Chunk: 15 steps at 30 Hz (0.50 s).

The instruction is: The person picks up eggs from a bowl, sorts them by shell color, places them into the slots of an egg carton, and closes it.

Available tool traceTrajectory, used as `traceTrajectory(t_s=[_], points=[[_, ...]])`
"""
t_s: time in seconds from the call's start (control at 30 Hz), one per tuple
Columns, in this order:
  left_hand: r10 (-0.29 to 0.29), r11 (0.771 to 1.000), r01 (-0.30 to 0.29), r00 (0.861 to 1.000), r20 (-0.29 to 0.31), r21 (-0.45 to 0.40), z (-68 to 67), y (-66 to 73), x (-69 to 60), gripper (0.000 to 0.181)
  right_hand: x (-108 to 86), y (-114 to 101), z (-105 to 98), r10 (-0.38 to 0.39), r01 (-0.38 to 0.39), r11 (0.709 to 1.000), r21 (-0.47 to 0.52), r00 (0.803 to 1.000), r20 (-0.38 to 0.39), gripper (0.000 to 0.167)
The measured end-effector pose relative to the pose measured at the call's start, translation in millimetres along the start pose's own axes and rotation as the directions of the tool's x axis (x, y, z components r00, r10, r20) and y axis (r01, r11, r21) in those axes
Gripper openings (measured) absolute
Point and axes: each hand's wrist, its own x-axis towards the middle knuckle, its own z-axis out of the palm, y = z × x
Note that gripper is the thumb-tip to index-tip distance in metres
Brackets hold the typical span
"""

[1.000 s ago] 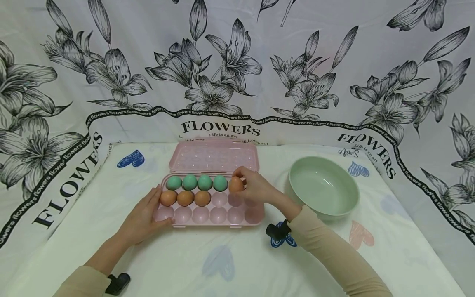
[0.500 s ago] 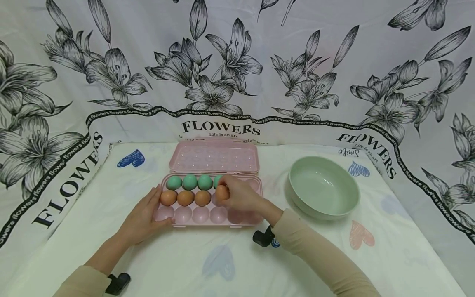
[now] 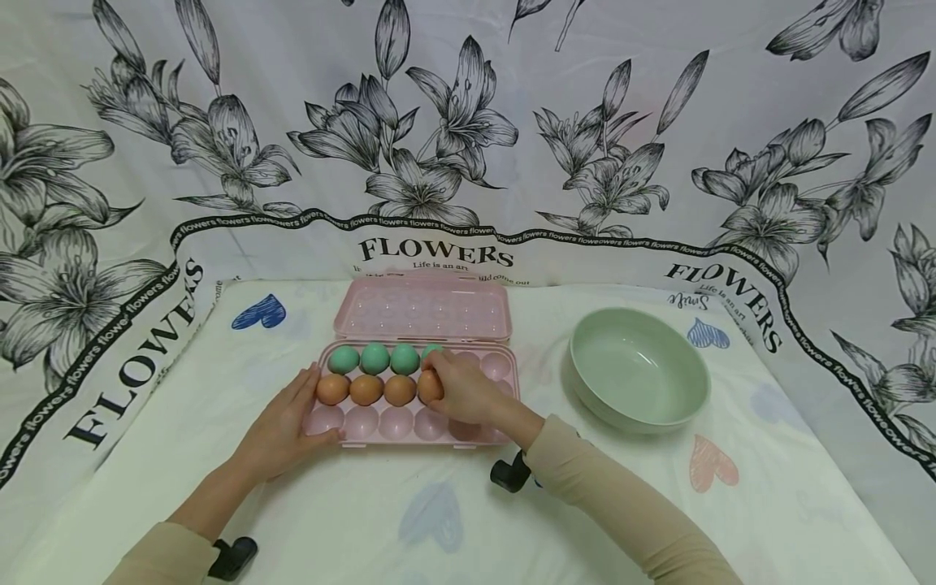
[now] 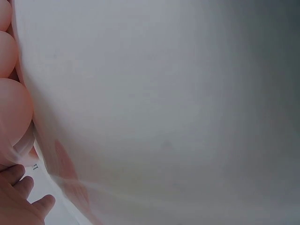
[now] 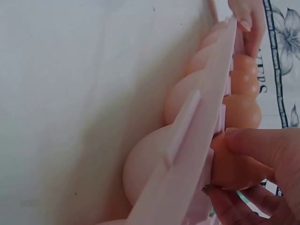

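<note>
In the head view, a pink plastic egg carton (image 3: 396,422) lies with its lid (image 3: 422,309) raised at the back. Green eggs (image 3: 375,358) stand in its back row and brown eggs (image 3: 365,390) in the middle row. My right hand (image 3: 470,393) pinches another brown egg (image 3: 428,387) at the fourth middle cup; the right wrist view shows thumb and fingers round this egg (image 5: 236,161), low against the carton. My left hand (image 3: 280,424) holds the carton's left end, fingers along its side and thumb at the front edge. The right hand partly covers the fourth green egg.
A pale green bowl (image 3: 638,370) stands right of the carton. Beneath everything lies a white cloth (image 3: 351,512) with printed hearts, and a flower-printed curtain (image 3: 453,187) hangs behind. The carton's front row of cups shows no eggs.
My right hand has moved left and slightly toward the front, taking the brown egg from near the back row's fifth cup down to the fourth middle cup. The left hand has stayed put.
</note>
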Motion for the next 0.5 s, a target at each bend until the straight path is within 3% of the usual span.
traceTrajectory(t_s=[0.5], points=[[0.005,1.000,-0.005,1.000,-0.004,0.015,1.5,-2.5,0.9,0.109,-2.1,0.7,-0.2,-0.040,0.040,0.999,0.002,0.999,-0.019,0.034]])
